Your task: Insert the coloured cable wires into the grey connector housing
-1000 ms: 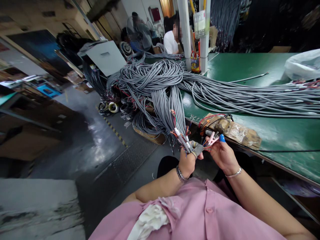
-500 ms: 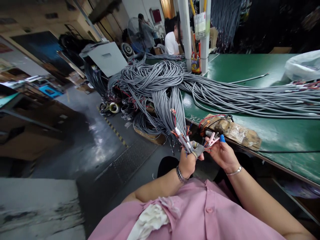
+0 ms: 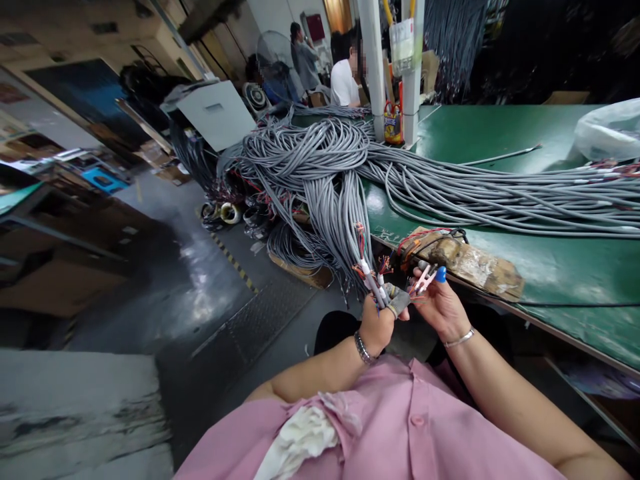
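My left hand (image 3: 379,327) is closed around several grey cables (image 3: 371,283), whose stripped ends fan out in thin coloured wires above the fist. A worn grey cover wraps its thumb. Close beside it on the right, my right hand (image 3: 443,310) has its fingers bent around a small pale pink clip (image 3: 424,280), with a blue cover (image 3: 441,274) on one fingertip. Thin red and dark wires (image 3: 414,293) cross the small gap between the two hands; which fingers pinch them is hard to see.
A taped wooden block (image 3: 470,263) with cords lies at the edge of the green table (image 3: 590,267). Long grey cable bundles (image 3: 500,193) run across the table and hang over its left end. A white post (image 3: 371,73) stands behind; a person (image 3: 344,83) sits beyond it.
Both hands have shifted slightly, and the cable ends in my left hand have tilted a little to the right. My right hand and the pink clip have moved slightly left.
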### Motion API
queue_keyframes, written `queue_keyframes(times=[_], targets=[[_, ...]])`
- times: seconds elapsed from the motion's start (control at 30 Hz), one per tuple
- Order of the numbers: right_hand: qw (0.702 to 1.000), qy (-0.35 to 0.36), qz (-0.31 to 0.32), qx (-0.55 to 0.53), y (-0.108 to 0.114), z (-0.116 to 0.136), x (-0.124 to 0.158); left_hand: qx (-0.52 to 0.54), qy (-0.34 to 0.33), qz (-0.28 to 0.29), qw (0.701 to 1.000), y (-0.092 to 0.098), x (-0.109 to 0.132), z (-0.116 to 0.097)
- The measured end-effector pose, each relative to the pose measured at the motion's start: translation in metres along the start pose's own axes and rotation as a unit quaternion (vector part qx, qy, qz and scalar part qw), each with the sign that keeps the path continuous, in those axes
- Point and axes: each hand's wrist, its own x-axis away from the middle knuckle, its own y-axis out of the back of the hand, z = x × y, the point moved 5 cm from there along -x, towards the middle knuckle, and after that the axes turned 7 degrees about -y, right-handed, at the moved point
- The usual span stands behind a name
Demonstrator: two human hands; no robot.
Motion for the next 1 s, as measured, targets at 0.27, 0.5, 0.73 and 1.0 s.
queue_keyframes(times=[0.27,0.5,0.73,1.0], targets=[[0.999,-0.008,0.037,0.017,-0.005,-0.002,0.004,-0.009,0.000,0.005,1.000,0.000,0.000,-0.002],[0.998,-0.006,0.053,-0.022,-0.010,-0.004,0.010,-0.028,0.000,0.010,1.000,0.002,0.003,-0.014],[0.994,-0.047,0.095,0.028,0.003,-0.009,0.015,-0.044,-0.011,-0.008,0.999,0.017,0.012,-0.006],[0.955,-0.093,0.119,0.254,0.001,0.001,0.036,-0.079,-0.028,0.043,0.996,0.015,0.012,-0.015]])
